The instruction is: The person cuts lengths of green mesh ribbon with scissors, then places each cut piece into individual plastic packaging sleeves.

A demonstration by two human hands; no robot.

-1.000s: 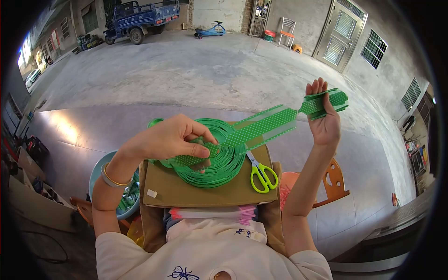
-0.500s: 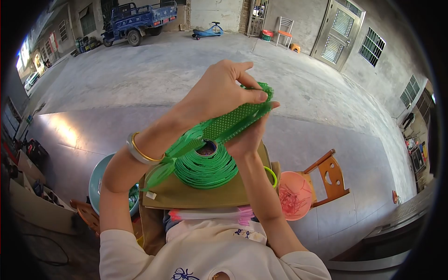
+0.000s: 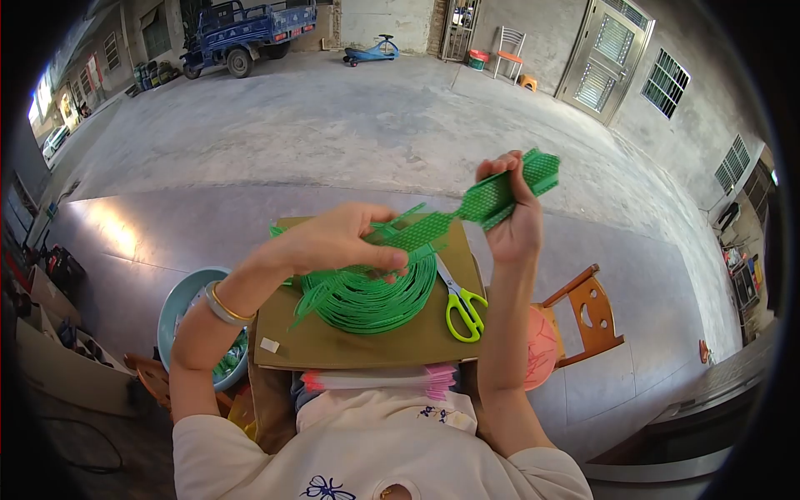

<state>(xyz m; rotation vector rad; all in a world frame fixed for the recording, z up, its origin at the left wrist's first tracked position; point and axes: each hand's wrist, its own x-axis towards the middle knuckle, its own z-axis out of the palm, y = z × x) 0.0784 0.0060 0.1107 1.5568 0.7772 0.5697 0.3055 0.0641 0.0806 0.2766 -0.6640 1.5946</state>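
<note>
Above a lap board, ribbon is now stretched between hands that were joined a moment ago, pinched by the left hand over the roll, its folded end clamped in the right hand, another length drawn off.

No writing is legible anywhere; the distant truck looks too blurred.

Bright daylight, pretty sharp; glare on the floor left of the left hand, fisheye edges black, maybe blurry.
</note>
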